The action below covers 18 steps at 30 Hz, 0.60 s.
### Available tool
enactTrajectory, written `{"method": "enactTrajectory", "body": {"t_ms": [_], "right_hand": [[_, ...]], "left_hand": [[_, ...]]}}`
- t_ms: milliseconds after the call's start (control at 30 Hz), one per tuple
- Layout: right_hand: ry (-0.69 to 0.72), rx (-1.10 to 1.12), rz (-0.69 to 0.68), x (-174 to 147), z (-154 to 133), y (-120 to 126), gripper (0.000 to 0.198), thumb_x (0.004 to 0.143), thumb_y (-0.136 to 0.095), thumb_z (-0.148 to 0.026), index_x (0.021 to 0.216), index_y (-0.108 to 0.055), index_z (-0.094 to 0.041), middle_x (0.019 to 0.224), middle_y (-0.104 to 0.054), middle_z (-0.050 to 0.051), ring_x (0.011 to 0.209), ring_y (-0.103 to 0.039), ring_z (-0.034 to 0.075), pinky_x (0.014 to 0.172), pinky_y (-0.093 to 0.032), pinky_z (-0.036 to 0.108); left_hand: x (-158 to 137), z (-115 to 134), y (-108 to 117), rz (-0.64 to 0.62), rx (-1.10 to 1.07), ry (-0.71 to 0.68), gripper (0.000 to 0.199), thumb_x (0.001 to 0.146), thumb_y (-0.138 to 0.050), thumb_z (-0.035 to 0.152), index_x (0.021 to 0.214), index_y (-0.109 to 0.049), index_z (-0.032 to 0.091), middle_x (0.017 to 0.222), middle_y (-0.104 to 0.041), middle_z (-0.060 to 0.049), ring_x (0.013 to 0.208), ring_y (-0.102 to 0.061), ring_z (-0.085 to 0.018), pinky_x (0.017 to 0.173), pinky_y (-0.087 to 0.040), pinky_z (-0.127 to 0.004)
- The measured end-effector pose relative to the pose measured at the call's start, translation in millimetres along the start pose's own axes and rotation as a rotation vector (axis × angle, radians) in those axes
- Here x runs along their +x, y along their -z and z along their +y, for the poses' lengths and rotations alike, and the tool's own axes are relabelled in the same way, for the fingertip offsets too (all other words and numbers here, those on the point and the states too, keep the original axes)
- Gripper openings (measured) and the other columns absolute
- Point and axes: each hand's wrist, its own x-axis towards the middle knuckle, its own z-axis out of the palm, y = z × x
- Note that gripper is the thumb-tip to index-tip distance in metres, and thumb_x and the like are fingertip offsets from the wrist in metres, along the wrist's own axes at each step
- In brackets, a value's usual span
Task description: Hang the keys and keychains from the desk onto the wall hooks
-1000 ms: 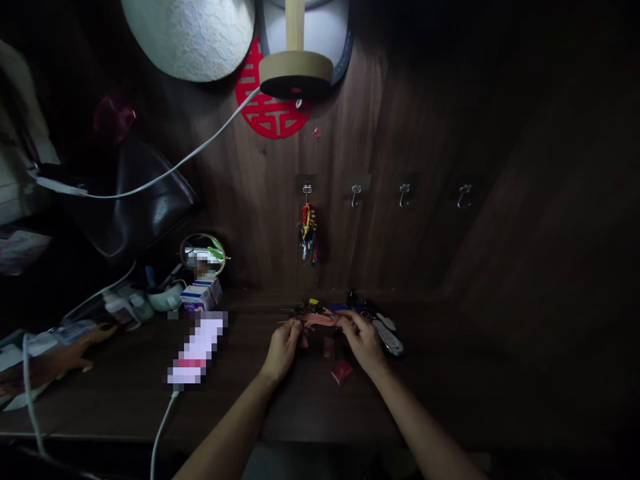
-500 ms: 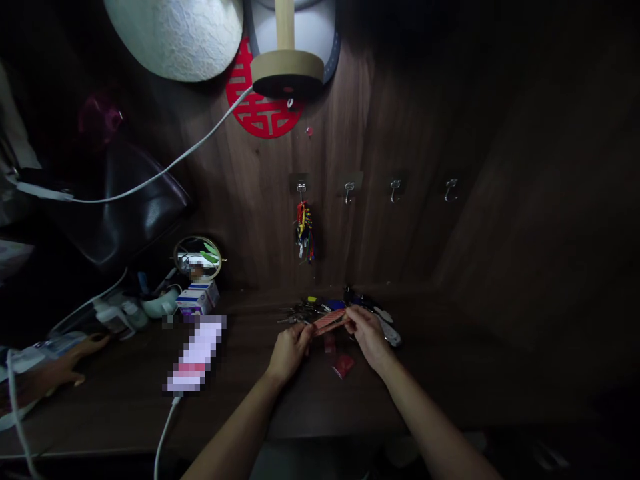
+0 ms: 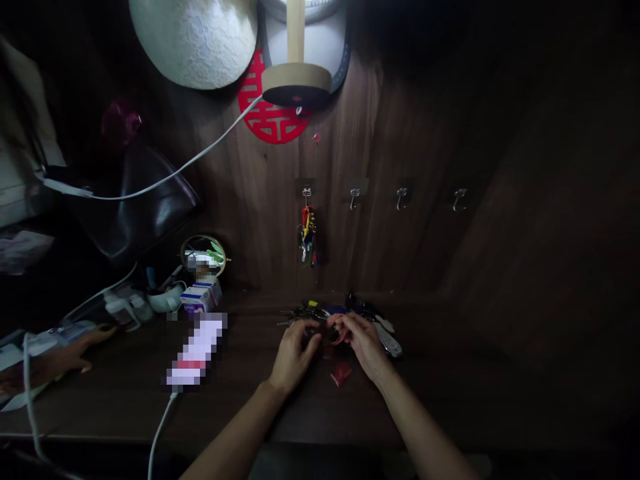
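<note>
Pinched in my right hand (image 3: 365,343) is a pinkish-red strip (image 3: 336,325), curled into a loop at the fingertips. My left hand (image 3: 294,355) is just left of it, thumb and fingers curved with a gap between them and apart from the strip. Behind both hands lies a pile of keys (image 3: 301,312), partly hidden by the fingers. White and grey flat items (image 3: 390,341) lie beyond my right hand. A small red packet (image 3: 341,373) rests on the wooden surface between my wrists.
A pixelated phone-like slab (image 3: 199,350) with a white cable lies left. Behind it stand a small box (image 3: 201,295), a round mirror (image 3: 203,257) and bottles (image 3: 123,311). Colourful key cords (image 3: 307,233) hang from a wall hook; a lamp (image 3: 297,83) is above.
The striped strip was stretched between both hands; now my left hand has come off it and its fingers have parted. In my right hand the strip has curled up. The view has shifted slightly.
</note>
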Motion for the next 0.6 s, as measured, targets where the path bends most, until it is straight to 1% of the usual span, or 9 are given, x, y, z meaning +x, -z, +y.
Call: {"method": "enactTrajectory", "body": {"t_ms": [67,167,200,233,300,333,367,467,600], "right_hand": [[0.039,-0.01,-0.008,0,0,1,0.024,0.077,-0.06,-0.041,0.07,-0.066,-0.019,0.083,-0.067,0.004,0.063,-0.056,0.014,0.058,-0.043,0.026],[0.068,-0.005,-0.017,-1,-1,3,0.025,0.078,-0.057,-0.042,0.072,-0.068,-0.019,0.091,-0.066,0.005,0.064,-0.059,0.015,0.068,-0.047,0.031],[0.07,0.013,-0.004,-2,-2,3,0.025,0.077,-0.058,-0.041,0.072,-0.069,-0.02,0.094,-0.066,0.005,0.068,-0.061,0.016,0.071,-0.047,0.033],[0.068,0.044,0.016,-3,-3,4,0.024,0.076,-0.059,-0.041,0.072,-0.069,-0.021,0.096,-0.066,0.005,0.073,-0.062,0.018,0.074,-0.047,0.034],[0.055,0.141,0.057,-4,-6,5,0.02,0.074,-0.061,-0.04,0.071,-0.07,-0.022,0.095,-0.067,0.005,0.088,-0.061,0.021,0.079,-0.047,0.035],[0.041,0.198,0.067,-5,-7,6,0.019,0.073,-0.062,-0.04,0.073,-0.07,-0.023,0.094,-0.068,0.005,0.093,-0.06,0.022,0.081,-0.047,0.036],[0.021,0.251,0.065,-5,-8,6,0.018,0.073,-0.062,-0.04,0.076,-0.071,-0.024,0.095,-0.068,0.005,0.097,-0.059,0.023,0.082,-0.047,0.038],[-0.012,0.344,0.03,-6,-11,7,0.018,0.073,-0.063,-0.038,0.086,-0.071,-0.027,0.101,-0.068,0.005,0.103,-0.058,0.024,0.088,-0.045,0.041],[0.03,0.332,0.012,0,-19,4,0.016,0.074,-0.065,-0.035,0.087,-0.07,-0.028,0.098,-0.07,0.004,0.101,-0.06,0.023,0.092,-0.043,0.045]], "left_hand": [[0,4,-7,-0.039,-0.022,-0.002,0.03,0.081,-0.055,0.031,0.109,-0.053,0.022,0.108,-0.061,-0.005,0.101,-0.055,-0.02,0.089,-0.041,-0.033],[0,9,-18,-0.089,-0.034,-0.001,0.053,0.075,-0.063,0.029,0.123,-0.043,0.021,0.118,-0.056,-0.008,0.106,-0.052,-0.022,0.092,-0.04,-0.035],[0,10,-21,-0.11,-0.023,0.001,0.053,0.076,-0.062,0.029,0.124,-0.042,0.021,0.118,-0.057,-0.008,0.106,-0.052,-0.022,0.092,-0.04,-0.036],[0,12,-23,-0.137,0.002,0.004,0.046,0.079,-0.058,0.03,0.122,-0.045,0.021,0.114,-0.059,-0.008,0.103,-0.053,-0.022,0.091,-0.04,-0.036],[-1,15,-25,-0.186,0.087,0.016,0.026,0.087,-0.046,0.032,0.108,-0.056,0.021,0.098,-0.064,-0.006,0.093,-0.056,-0.021,0.086,-0.04,-0.035],[-1,16,-25,-0.202,0.133,0.021,0.025,0.089,-0.04,0.032,0.1,-0.059,0.02,0.089,-0.065,-0.006,0.087,-0.057,-0.02,0.084,-0.04,-0.034],[-2,18,-25,-0.208,0.17,0.026,0.028,0.091,-0.036,0.033,0.093,-0.061,0.02,0.083,-0.064,-0.005,0.082,-0.057,-0.02,0.082,-0.04,-0.033],[-5,21,-23,-0.177,0.21,0.032,0.03,0.091,-0.035,0.035,0.086,-0.061,0.02,0.078,-0.063,-0.004,0.077,-0.056,-0.019,0.079,-0.04,-0.032],[-8,24,-22,-0.075,0.186,0.059,0.029,0.09,-0.04,0.039,0.089,-0.062,0.021,0.081,-0.065,-0.005,0.08,-0.057,-0.02,0.08,-0.041,-0.031]]}}
